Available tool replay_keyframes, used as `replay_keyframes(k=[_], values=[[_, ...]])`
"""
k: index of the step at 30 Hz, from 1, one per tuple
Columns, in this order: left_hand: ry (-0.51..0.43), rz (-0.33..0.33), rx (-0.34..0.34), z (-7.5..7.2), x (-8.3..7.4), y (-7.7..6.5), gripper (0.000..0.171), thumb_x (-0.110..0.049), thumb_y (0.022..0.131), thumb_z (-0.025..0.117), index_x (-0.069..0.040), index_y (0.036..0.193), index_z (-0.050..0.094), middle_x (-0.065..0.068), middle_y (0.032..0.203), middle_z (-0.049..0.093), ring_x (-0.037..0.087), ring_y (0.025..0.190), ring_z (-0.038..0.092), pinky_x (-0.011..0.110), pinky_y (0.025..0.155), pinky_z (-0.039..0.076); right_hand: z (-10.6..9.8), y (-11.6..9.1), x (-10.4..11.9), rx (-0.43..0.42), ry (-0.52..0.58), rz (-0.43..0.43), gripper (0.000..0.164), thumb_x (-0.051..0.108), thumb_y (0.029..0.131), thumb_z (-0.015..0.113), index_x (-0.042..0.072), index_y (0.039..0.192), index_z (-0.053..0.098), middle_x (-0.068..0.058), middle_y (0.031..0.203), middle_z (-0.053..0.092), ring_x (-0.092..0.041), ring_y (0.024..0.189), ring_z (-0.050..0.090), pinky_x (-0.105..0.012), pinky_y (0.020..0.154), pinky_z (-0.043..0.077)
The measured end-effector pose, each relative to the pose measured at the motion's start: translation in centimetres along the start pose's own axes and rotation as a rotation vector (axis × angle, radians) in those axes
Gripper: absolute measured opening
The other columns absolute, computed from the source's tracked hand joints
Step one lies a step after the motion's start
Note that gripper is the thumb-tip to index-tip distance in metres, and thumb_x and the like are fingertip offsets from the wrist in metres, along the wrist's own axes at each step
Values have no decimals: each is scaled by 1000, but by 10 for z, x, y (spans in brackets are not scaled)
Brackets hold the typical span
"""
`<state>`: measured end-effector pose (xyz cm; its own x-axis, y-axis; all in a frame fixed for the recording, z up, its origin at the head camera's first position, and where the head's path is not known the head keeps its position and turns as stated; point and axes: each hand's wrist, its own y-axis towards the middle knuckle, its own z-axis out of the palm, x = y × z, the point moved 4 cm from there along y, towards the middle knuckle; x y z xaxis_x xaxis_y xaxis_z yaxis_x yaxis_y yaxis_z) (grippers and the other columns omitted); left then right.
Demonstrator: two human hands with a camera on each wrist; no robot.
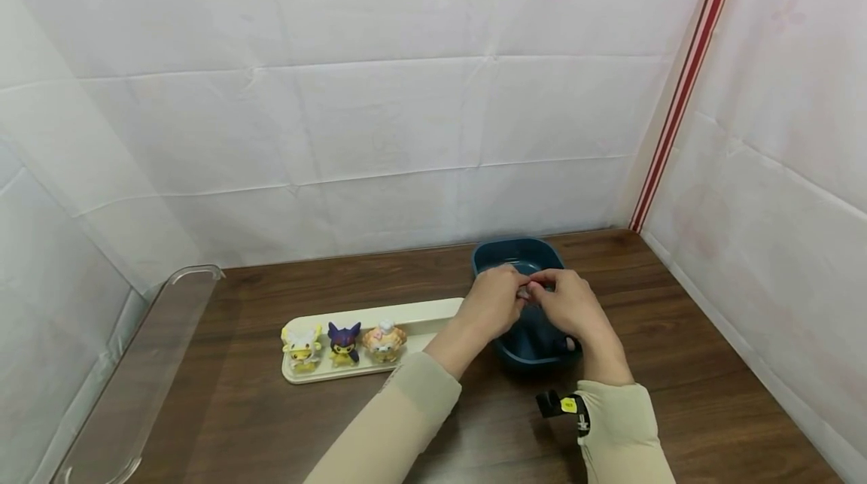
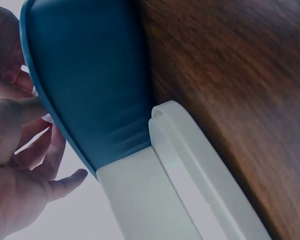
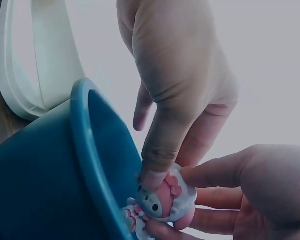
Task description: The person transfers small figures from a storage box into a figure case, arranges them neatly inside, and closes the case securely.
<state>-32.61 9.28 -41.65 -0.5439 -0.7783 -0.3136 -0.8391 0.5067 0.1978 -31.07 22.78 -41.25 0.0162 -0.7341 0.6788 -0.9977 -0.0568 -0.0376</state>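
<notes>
Both hands meet over a dark blue tub point(image 1: 518, 252) on the wooden table. Between their fingertips they hold a small pink and white toy figure point(image 1: 524, 290). My left hand point(image 1: 497, 297) comes in from the left and pinches it from above. My right hand point(image 1: 565, 305) holds it from the right and from beneath. The right wrist view shows the toy figure point(image 3: 165, 201) just above the blue tub's rim point(image 3: 92, 165), with a left fingertip point(image 3: 155, 175) on its head. In the left wrist view the blue tub point(image 2: 90, 75) stands against the cream tray point(image 2: 165, 190).
A long cream tray point(image 1: 423, 315) lies left of the tub with three toy figures on its left end: a white and yellow one point(image 1: 301, 345), a purple one point(image 1: 344, 341) and a tan one point(image 1: 384, 339). A clear plastic lid point(image 1: 156, 348) leans at the left wall. White sheets enclose the table.
</notes>
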Motion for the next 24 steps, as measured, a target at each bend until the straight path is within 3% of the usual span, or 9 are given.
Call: replay_keyframes(k=[7,13,24], values=[[-49,30,-22,-10,1,-3,32,-24,100,70,-12,130,74,3,109,71,13,96,69,20,83,59,-4,-2,5,11,23,-19,37,23,110,50,2,136,65,-16,115,74,-25,100,69,-40,83,58],[-83,25,-22,-17,4,-7,29,-25,100,70,-13,126,76,2,110,71,13,93,69,19,78,58,-4,-2,7,22,45,-35,38,24,111,49,2,136,64,-16,115,73,-24,96,67,-31,74,52],[-74,15,-17,-34,6,-13,25,-27,100,69,-16,120,79,1,98,68,12,85,64,20,73,55,-9,-6,15,12,64,-95,36,26,109,53,2,132,67,-14,111,75,-23,96,72,-45,87,59]])
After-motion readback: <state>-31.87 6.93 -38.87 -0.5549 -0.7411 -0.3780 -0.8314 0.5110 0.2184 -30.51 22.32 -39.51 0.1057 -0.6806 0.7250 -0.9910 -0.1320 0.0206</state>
